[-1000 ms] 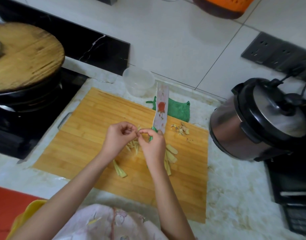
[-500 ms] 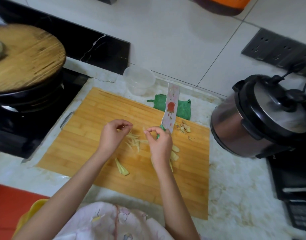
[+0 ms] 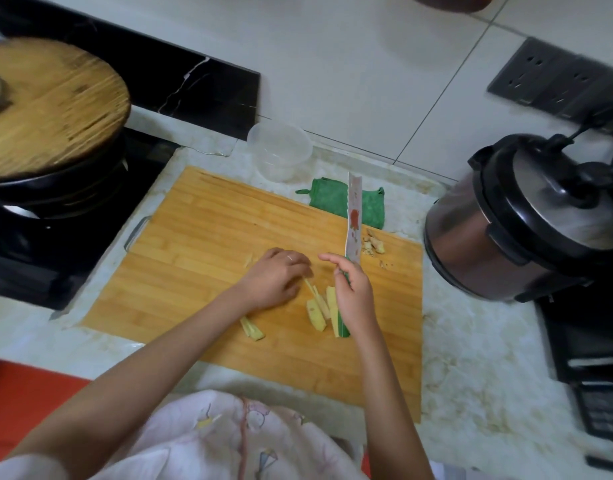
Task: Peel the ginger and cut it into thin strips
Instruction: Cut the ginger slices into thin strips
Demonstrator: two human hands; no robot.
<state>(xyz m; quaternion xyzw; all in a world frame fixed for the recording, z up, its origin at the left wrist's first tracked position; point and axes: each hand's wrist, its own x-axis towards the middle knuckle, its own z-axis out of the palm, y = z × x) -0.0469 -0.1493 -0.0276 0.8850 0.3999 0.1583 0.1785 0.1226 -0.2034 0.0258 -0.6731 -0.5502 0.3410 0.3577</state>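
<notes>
Knife [image 3: 354, 216] gripped in right hand [image 3: 355, 296], forefinger [image 3: 329, 259] outstretched, left hand [image 3: 274, 280] curled on ginger slices [image 3: 315, 313]

Pale marbled stone countertop [image 3: 471, 358]
Rectangular bamboo cutting board [image 3: 208, 244] at centre; clear round plastic tub [image 3: 279, 150] and green cloth [image 3: 333, 199] at its far edge; steel pressure cooker [image 3: 513, 230] right.

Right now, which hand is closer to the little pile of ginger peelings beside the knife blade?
Right. The right hand, gripping the knife, lies just left of the ginger peelings, nearer the person; the left hand is farther left, beyond the knife, by the cut ginger.
</notes>
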